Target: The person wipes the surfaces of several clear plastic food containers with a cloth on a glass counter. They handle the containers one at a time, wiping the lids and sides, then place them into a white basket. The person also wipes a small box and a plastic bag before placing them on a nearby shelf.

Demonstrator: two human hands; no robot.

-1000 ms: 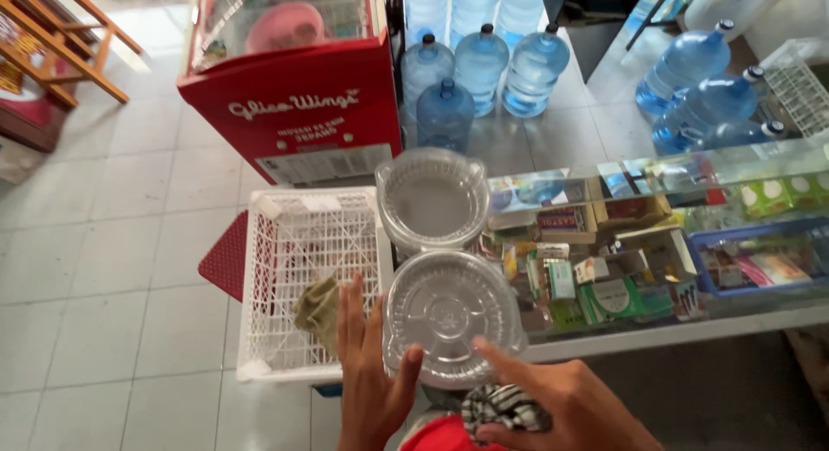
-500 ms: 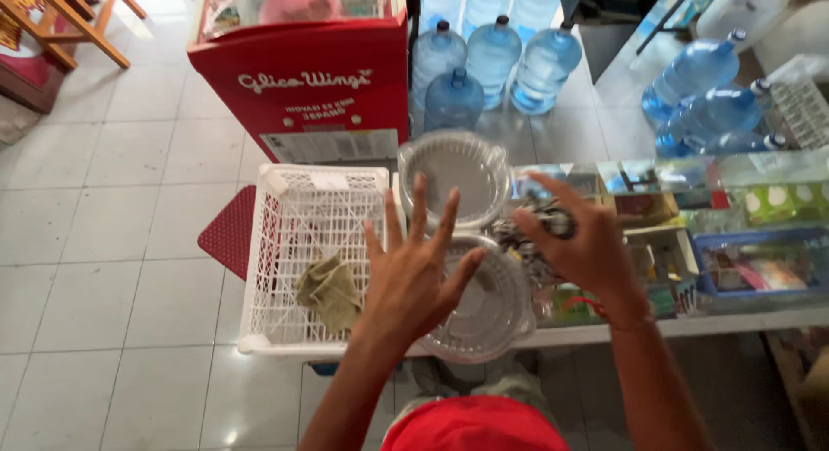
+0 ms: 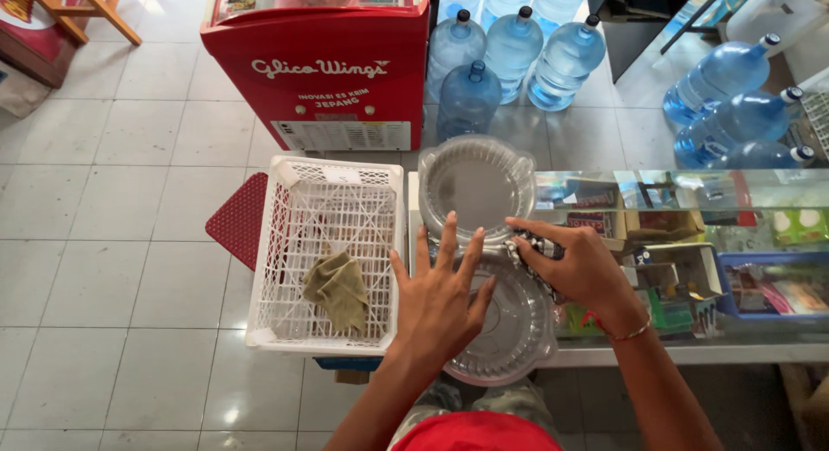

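Note:
A clear round plastic lid (image 3: 509, 330) lies on the glass counter (image 3: 691, 192) in front of me. My left hand (image 3: 440, 296) rests flat on it with the fingers spread. My right hand (image 3: 574, 265) grips a black-and-white checked cloth (image 3: 528, 248) and presses it on the lid's far edge. A second clear round lid (image 3: 475, 185) lies just behind, touching the first. To the left stands a white plastic crate (image 3: 324, 252) with an olive rag (image 3: 338, 289) inside.
A red freezer chest (image 3: 319, 71) stands beyond the crate. Several large blue water bottles (image 3: 509, 58) sit on the tiled floor behind the counter and at the right. Small packaged goods fill the glass display case (image 3: 682, 270). A red stool (image 3: 237, 220) is under the crate.
My left hand has settled flat on the near lid. My right hand came in from the right and now holds the checked cloth against the lid's far edge.

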